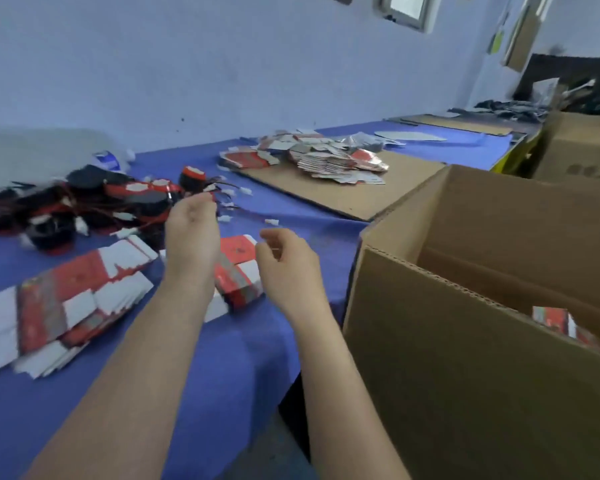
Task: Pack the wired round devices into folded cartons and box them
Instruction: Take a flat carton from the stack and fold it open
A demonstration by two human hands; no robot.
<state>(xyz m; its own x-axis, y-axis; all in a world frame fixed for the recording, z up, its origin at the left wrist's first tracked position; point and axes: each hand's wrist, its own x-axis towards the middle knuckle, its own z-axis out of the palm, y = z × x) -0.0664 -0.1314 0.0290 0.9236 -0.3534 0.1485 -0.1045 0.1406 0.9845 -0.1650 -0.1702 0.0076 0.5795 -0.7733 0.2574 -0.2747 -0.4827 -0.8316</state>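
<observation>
A heap of black and red round devices point(84, 202) with red wires and white plugs lies at the left of the blue table point(222, 358). My left hand point(193, 233) hovers at the heap's right edge, fingers loosely curled, holding nothing I can see. My right hand point(286, 261) hangs empty and relaxed above the table, just right of a short stack of red and white flat cartons point(238, 271). A larger fan of flat cartons point(70, 303) lies near the front left. The big open cardboard box point(465, 358) stands at the right, with a packed carton point(555, 322) inside.
A cardboard sheet point(343, 192) further back carries a pile of loose flat cartons point(326, 159). A white plastic bag point(32, 154) lies behind the device heap. A second cardboard box point(582, 147) stands at the far right. A wall runs along the table's far side.
</observation>
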